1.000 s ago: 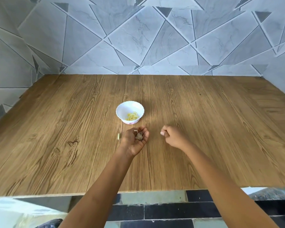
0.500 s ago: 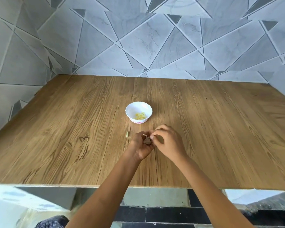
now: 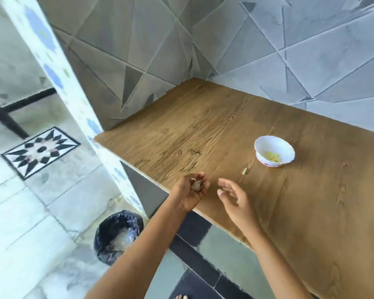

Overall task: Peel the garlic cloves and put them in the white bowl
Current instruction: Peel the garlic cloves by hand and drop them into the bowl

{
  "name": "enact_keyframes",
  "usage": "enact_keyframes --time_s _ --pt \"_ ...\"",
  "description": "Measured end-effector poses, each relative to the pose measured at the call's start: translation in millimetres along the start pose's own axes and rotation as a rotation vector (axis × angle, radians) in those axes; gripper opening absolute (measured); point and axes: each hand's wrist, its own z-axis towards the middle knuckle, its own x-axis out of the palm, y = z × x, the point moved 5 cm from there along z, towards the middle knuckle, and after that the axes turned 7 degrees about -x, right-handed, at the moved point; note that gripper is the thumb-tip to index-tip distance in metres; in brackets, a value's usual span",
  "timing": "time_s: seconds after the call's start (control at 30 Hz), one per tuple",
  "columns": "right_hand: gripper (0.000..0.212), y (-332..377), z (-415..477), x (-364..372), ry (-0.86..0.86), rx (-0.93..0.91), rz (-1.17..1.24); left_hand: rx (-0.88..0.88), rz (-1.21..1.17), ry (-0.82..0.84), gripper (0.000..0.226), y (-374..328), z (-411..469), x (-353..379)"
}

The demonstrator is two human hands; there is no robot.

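Left hand (image 3: 189, 192) sits palm-up over the near edge of the worktop (image 3: 203, 130), fingers curled round a greyish clump (image 3: 195, 185). Could be a garlic clove or just skin, too blurry to call. Right hand (image 3: 233, 198) is just beside it, fingers spread loose, holding nothing. The white bowl (image 3: 268, 144) stands further back on the right with yellowish pieces (image 3: 272, 156) inside. One small bit (image 3: 244, 171) lies on the wood near the bowl. A black-bagged bin (image 3: 108, 231) is on the floor below.

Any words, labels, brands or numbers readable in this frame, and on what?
None readable.
White bowl: a pink mark low on its outer wall, too blurred to tell whether it is lettering.
Wall tiles and black bin liner: no writing visible.
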Motion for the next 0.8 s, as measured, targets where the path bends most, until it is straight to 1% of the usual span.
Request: enact_keyframes --time_s 0.1,0.27,0.37,0.43,0.53,0.6,0.7,0.8 --pt "0.025 20.5 13.4 47.5 0.136 -0.089 0.009 0.124 -0.083 -0.088 0.025 -31.5 -26.8 -47.0" --pt "0.026 52.8 18.6 163.4 0.398 -0.216 0.012 0.320 -0.266 -0.225 0.022 -81.0 -80.5 -147.0" --pt "0.024 58.3 16.6 241.2 0.549 -0.232 0.019 0.379 -0.360 -0.326 0.022 -105.7 -95.0 -212.9" --pt "0.023 50.4 18.3 291.9 0.613 -0.183 0.017 0.380 -0.416 -0.402 0.021 -119.6 -92.6 -261.0" --pt "0.021 24.9 23.5 363.5 0.696 -0.084 -0.033 0.333 -0.459 -0.507 0.017 -139.3 -72.8 -334.8" --pt "0.020 -6.3 30.7 415.1 0.733 -0.014 -0.069 0.295 -0.458 -0.579 0.018 -153.3 -45.9 -390.5" --pt "0.022 -67.7 42.9 485.4 0.775 0.057 -0.139 0.219 -0.428 -0.670 0.019 -169.5 9.3 -468.8" --pt "0.024 -161.4 49.5 552.4 0.800 0.136 -0.194 0.129 -0.400 -0.725 0.020 -166.2 96.1 -552.2"
